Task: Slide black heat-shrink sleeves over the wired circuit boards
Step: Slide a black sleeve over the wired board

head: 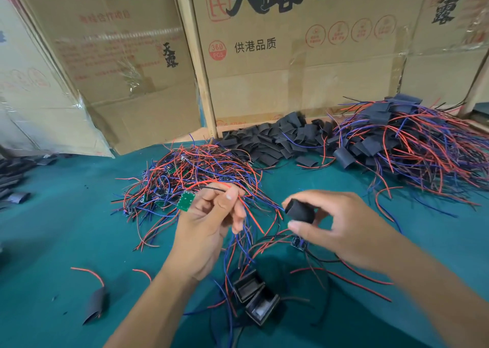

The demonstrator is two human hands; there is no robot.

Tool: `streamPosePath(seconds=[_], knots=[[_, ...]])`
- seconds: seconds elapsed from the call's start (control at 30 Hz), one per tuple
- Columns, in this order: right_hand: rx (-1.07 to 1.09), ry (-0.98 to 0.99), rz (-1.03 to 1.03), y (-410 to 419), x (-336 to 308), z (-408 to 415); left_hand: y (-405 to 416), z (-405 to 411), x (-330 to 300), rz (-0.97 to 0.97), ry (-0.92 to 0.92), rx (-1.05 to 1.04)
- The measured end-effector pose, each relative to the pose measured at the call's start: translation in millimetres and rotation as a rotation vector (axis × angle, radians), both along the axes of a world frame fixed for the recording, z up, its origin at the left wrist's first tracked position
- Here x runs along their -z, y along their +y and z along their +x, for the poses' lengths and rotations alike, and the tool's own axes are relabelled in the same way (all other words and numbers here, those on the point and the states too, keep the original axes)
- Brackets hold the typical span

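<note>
Pinching sleeve [300,210], left hand [209,223] gripping wires [246,212]

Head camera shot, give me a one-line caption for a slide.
Left hand holds a green circuit board by its wires while the right hand pinches a black sleeve above the green table.

Two bare forearms are seen from below the frame, no sleeves visible. L hand [209,225] and R hand [341,223]: no gloves, no rings, no watch or wristband noted. Fingernails are kept short, unpainted. Edges are blurred.
</note>
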State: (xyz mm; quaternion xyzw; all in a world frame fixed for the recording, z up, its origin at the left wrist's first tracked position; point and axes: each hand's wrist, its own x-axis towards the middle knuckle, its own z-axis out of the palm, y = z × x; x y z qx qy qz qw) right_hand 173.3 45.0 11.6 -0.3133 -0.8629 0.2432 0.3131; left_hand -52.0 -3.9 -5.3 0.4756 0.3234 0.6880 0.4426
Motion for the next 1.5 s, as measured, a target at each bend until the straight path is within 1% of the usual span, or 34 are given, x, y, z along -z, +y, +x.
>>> streamPosePath(seconds=[0.07,0.13,0.2,0.23,0.27,0.33,0.4,0.5,0.67,0.87,1.03,1.3,1.43,1.5], knots=[[-0.005,-0.070,-0.141,8,2,5,0,-2,0,0.002,-0.017,-0.015],[-0.154,-0.103,-0.449,10,6,7,0,-3,0,0.008,-0.019,-0.020],[-0.289,-0.059,-0.759,7,12,7,-1,-2,-2,0.010,-0.015,-0.006],[-0.340,-0.036,-0.828,5,14,5,-1,-1,-2,0.009,-0.015,0.003],[-0.372,-0.013,-0.842,3,15,3,-1,-1,-3,0.008,-0.016,0.010],[-0.390,0.036,-0.797,2,16,0,-1,0,-2,0.014,-0.021,0.014],[-0.364,0.068,-0.720,2,16,-1,-2,1,-2,0.017,-0.027,0.019],[-0.336,0.084,-0.607,1,12,-1,-2,3,-3,0.010,-0.018,0.014],[-0.227,-0.088,-0.206,-5,5,-5,-1,4,-2,0.011,-0.012,-0.003],[-0.152,-0.172,-0.048,-12,10,-8,-2,3,-1,0.024,-0.009,0.028],[-0.153,-0.150,-0.004,-13,9,-11,-2,2,1,0.022,0.007,0.045],[-0.113,-0.031,-0.005,-20,14,-20,-2,5,2,0.001,0.014,0.056],[-0.089,0.033,-0.078,-24,15,-24,-2,8,6,-0.028,0.054,0.028],[-0.093,0.078,-0.187,-24,15,-26,-2,9,9,-0.042,0.106,0.005]])
